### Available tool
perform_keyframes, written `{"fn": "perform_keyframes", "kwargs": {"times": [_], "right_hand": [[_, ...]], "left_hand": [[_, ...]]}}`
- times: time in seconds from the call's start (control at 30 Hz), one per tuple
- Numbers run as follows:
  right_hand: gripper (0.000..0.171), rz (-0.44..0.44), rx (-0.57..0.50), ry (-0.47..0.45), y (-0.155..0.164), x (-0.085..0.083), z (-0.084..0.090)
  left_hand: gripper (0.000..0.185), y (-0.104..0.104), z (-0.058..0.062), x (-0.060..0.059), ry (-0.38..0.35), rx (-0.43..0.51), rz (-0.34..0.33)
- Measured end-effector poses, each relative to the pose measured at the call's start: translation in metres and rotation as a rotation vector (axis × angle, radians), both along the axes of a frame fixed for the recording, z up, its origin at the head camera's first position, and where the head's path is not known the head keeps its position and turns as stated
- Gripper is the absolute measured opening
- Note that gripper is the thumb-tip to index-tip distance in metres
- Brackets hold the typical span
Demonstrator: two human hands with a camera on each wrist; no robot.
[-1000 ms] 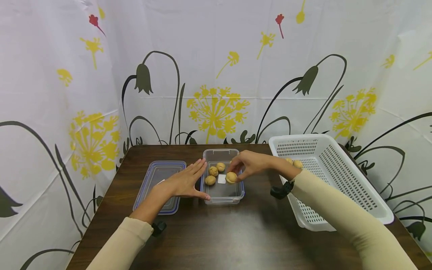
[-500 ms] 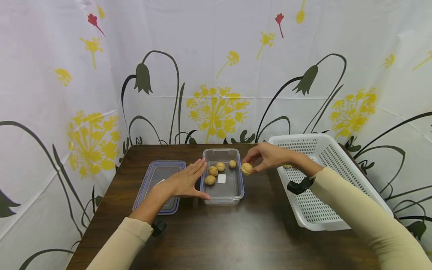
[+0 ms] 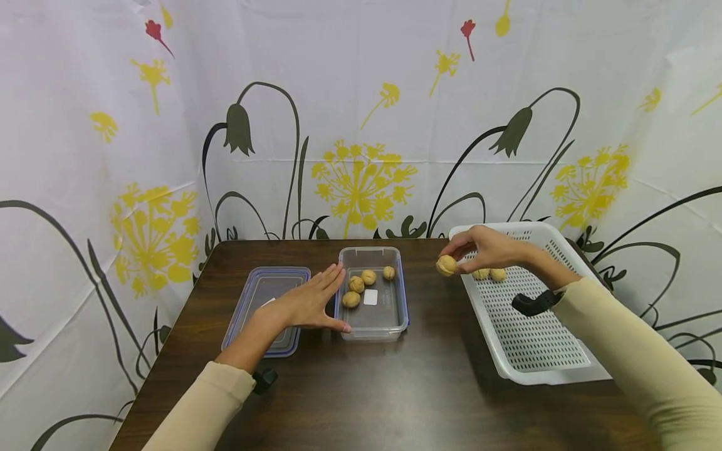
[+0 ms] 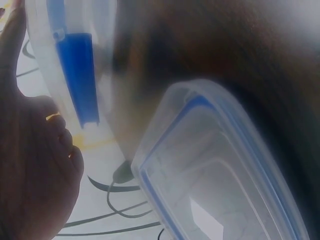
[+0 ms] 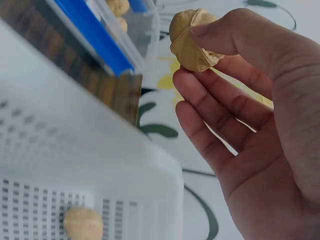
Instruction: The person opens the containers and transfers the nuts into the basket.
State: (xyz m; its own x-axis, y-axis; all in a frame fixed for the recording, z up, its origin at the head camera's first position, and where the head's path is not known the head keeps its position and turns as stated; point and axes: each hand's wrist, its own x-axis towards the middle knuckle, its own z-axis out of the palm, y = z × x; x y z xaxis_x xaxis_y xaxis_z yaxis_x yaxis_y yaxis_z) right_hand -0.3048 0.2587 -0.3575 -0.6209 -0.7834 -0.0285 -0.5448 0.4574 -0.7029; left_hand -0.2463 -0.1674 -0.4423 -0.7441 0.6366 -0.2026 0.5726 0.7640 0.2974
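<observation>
My right hand (image 3: 491, 248) pinches a walnut (image 3: 446, 265) between thumb and fingertips, beside the left rim of the white basket (image 3: 499, 357). The right wrist view shows the ridged shell of this walnut (image 5: 192, 40) under my thumb. Two more walnuts (image 3: 497, 274) lie in the basket behind that hand. My left hand (image 3: 307, 304), fingers straight, rests along the left side of the clear plastic container (image 3: 372, 333), thumb near its front corner. Several walnuts (image 3: 351, 299) sit inside the container, around a small white label (image 3: 370, 297).
A clear lid with a blue seal (image 3: 262, 279) lies left of the container, partly under my left forearm. All stand on a dark wooden table (image 3: 389, 401). A flowered curtain (image 3: 361, 113) hangs behind the table's far edge.
My right hand has carried the walnut rightward, from above the container to the basket's left rim. A walnut at the container's right side has come into view. The left hand has stayed still.
</observation>
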Motion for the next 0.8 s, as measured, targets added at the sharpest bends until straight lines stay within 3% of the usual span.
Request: {"fn": "perform_keyframes", "kwargs": {"times": [0.3,0.47,0.8], "right_hand": [[0.032,-0.066,-0.060,0.008,0.036,-0.007,-0.003],[0.033,-0.146,-0.051,-0.004,0.059,-0.010,-0.008],[0.036,-0.315,-0.021,-0.081,0.107,-0.013,-0.031]], "left_hand": [[0.127,-0.002,0.001,0.000,-0.001,0.006,0.002],[0.127,-0.002,0.001,0.001,0.005,0.005,0.001],[0.128,-0.001,0.001,0.000,-0.003,-0.007,0.002]]}}
